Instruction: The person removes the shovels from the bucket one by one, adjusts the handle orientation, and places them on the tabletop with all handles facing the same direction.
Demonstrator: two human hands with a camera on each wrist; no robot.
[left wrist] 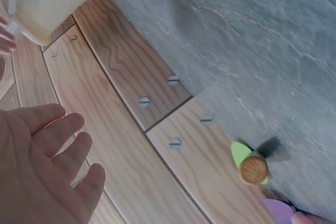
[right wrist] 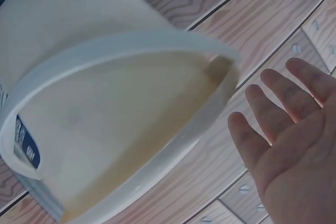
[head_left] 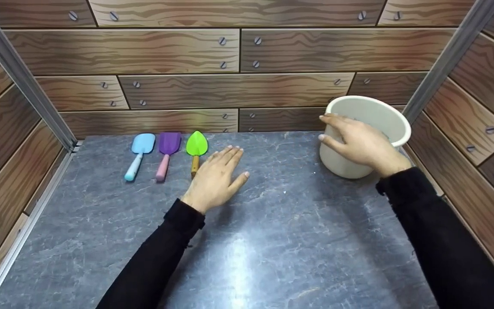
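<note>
My left hand (head_left: 217, 178) hangs over the grey tabletop, fingers extended and holding nothing. Just left of it lies a hand trowel (head_left: 197, 143) with a bright green pointed blade and wooden handle, its handle end close to the hand. Beside that trowel are a purple scoop (head_left: 170, 143) with a pink handle and a light blue scoop (head_left: 143, 143). At the back right stands a white plastic bucket (head_left: 340, 161), upright. My right hand (head_left: 358, 139) is held in front of its rim, fingers loosely straight; the right wrist view shows the hand (right wrist: 294, 140) apart from the bucket (right wrist: 121, 119).
Wood-plank-patterned walls (head_left: 178, 51) enclose the tabletop (head_left: 272, 240) at the back and both sides. Metal corner posts (head_left: 24, 73) stand at the back left and back right. The bucket sits close to the right wall.
</note>
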